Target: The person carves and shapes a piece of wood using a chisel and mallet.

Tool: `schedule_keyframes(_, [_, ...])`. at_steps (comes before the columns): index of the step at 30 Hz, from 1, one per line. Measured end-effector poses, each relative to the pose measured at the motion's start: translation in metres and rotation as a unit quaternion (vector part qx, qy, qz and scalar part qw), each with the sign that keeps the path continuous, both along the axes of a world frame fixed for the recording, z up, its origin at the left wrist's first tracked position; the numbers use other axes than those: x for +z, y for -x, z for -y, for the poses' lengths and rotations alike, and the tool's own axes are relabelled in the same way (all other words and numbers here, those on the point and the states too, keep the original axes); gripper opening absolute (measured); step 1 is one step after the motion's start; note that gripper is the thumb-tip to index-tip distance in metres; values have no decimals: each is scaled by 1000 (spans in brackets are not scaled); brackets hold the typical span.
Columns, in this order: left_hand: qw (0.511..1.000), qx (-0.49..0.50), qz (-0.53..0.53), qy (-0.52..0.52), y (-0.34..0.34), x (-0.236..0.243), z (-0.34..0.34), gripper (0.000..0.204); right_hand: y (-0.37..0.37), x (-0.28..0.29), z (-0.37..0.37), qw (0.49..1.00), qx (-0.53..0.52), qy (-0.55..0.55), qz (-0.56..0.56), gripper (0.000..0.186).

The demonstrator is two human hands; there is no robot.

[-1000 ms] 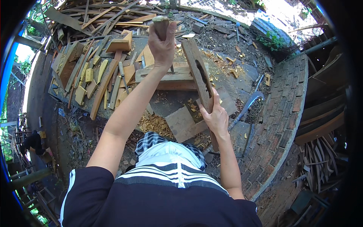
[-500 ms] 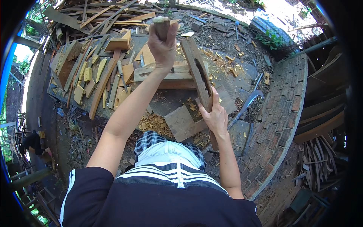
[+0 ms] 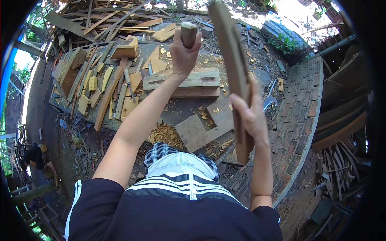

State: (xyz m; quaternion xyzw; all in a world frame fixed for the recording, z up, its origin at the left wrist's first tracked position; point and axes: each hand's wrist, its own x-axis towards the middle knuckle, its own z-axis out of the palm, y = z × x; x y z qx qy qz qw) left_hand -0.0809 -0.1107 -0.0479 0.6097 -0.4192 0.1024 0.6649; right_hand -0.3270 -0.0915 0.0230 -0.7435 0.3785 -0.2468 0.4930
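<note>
My left hand [image 3: 184, 58] is closed round an upright wooden handle [image 3: 188, 37], its flat, battered end facing up. It looks like a chisel; whatever blade it has is hidden behind my hand and forearm. Below it lies a pale wooden block [image 3: 189, 82] with slots cut in its top face, resting on another timber [image 3: 197, 92]. To the right, my right hand [image 3: 253, 116] grips a long, heavy wooden bar [image 3: 230, 52] used end-up like a mallet. The bar is raised apart from the chisel, and slightly blurred.
Chisels [image 3: 129, 83], yellow offcuts [image 3: 93, 81] and strips lie at the left of the worktop. A notched board [image 3: 193, 130] and wood shavings [image 3: 165, 135] sit close to my lap. A low brick wall [image 3: 297, 108] curves along the right; scrap wood [image 3: 116, 18] is heaped at the far left.
My right hand has swung the wooden bar up and to the right, away from the block. The left hand has shifted slightly right with the chisel, uncovering more of the slotted block.
</note>
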Motion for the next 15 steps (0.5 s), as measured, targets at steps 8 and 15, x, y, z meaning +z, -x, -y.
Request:
schedule_keyframes(8, [998, -49, 36, -25, 17, -1, -8, 29, -13, 66, 18, 987, 101, 78, -101, 73])
schedule_keyframes(15, [996, -76, 2, -48, 18, 9, -15, 28, -10, 83, 7, 990, 66, 116, 54, 68])
